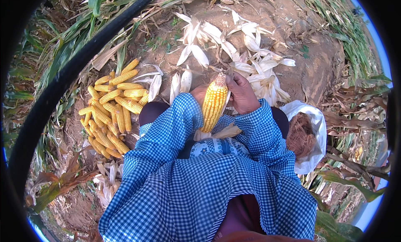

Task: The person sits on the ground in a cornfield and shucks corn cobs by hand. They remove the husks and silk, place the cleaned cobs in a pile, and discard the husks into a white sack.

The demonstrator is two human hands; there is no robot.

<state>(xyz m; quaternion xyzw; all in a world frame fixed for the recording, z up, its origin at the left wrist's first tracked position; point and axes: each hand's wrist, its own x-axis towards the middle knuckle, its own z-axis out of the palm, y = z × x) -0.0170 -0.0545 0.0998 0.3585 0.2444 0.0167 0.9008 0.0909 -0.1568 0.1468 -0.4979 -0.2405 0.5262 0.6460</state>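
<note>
A yellow ear of corn [215, 104], its kernels bare and pale husk leaves hanging below and at its right side, is held upright before my lap. My left hand [200, 93] is partly hidden behind the ear and closed around it. My right hand [242, 93] touches the ear's upper right side, with thumb and fingers pinching a pale husk leaf. On the ground to the left lies a heap of husked corn ears [109, 112]. Unhusked or loosely wrapped ears [186, 80] lie just beyond my hands.
Dry husks [263, 69] are scattered on the bare soil [291, 26] ahead. At my right stands a white plastic sack [319, 132] holding reddish-brown corn silk [300, 135]. Cut corn stalks [72, 57] lie at the left. A dark cable or strap crosses the upper left view.
</note>
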